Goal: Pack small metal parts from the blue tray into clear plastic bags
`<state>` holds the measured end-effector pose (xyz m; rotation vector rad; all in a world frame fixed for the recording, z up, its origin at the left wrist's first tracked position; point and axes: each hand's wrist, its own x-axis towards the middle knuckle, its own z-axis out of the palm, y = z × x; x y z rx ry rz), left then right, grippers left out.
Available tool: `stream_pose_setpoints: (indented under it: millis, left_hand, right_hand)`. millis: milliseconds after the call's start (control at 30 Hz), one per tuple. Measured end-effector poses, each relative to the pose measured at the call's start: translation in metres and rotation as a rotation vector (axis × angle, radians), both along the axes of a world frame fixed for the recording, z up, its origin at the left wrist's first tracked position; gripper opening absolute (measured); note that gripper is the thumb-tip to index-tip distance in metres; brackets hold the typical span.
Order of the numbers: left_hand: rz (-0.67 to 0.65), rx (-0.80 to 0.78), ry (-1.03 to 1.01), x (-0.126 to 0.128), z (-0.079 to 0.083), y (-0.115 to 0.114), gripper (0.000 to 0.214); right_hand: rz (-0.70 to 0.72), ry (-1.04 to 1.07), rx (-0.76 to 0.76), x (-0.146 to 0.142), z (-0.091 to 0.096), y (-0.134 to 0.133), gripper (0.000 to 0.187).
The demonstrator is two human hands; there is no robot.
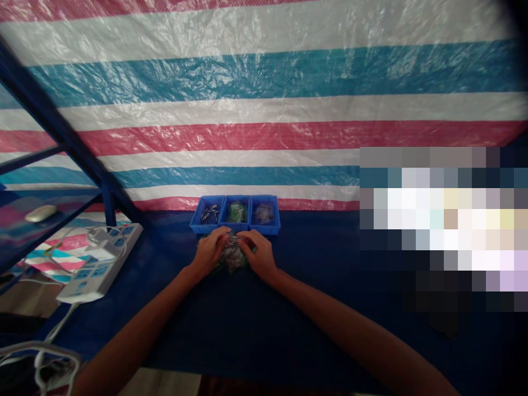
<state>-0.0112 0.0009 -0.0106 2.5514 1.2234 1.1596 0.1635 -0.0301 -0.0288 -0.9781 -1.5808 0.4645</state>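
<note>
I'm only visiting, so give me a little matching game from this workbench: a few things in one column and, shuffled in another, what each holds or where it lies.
Things
1. left blue bin
2. middle blue bin
3. power strip
4. clear bag

Descriptions
A. gripped by the left hand and the right hand
B. holds green pieces
C. white, lying far off to the left
D. holds dark metal pieces

Pairs: 1-D, 2-B, 3-C, 4-A
</note>
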Motion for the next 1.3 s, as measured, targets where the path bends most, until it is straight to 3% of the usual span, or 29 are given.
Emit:
stream_pose_setpoints:
  millis: [300, 500, 867, 1133, 1300]
  left_hand:
    - [-0.061, -0.004, 0.011, -0.002, 0.002, -0.001, 0.027]
    - [-0.036, 0.036, -0.009, -0.001, 0.009, -0.003, 0.028]
    - [-0.111, 0.136, -0.051, 0.001, 0.009, 0.002, 0.010]
    - [-0.116, 0.167, -0.079, 0.001, 0.016, -0.005, 0.009]
    - [-0.051, 0.104, -0.090, 0.003, 0.018, -0.012, 0.012]
  right_hand:
    - [0.008, -0.014, -0.021, 0.000, 0.001, 0.000, 0.016]
    - [-0.011, 0.010, -0.048, 0.000, 0.001, -0.001, 0.018]
    - [-0.027, 0.062, -0.062, -0.001, -0.001, 0.000, 0.018]
    - [0.004, -0.001, -0.029, -0.001, 0.001, 0.000, 0.016]
    - [0.018, -0.009, 0.002, -0.002, 0.004, 0.000, 0.017]
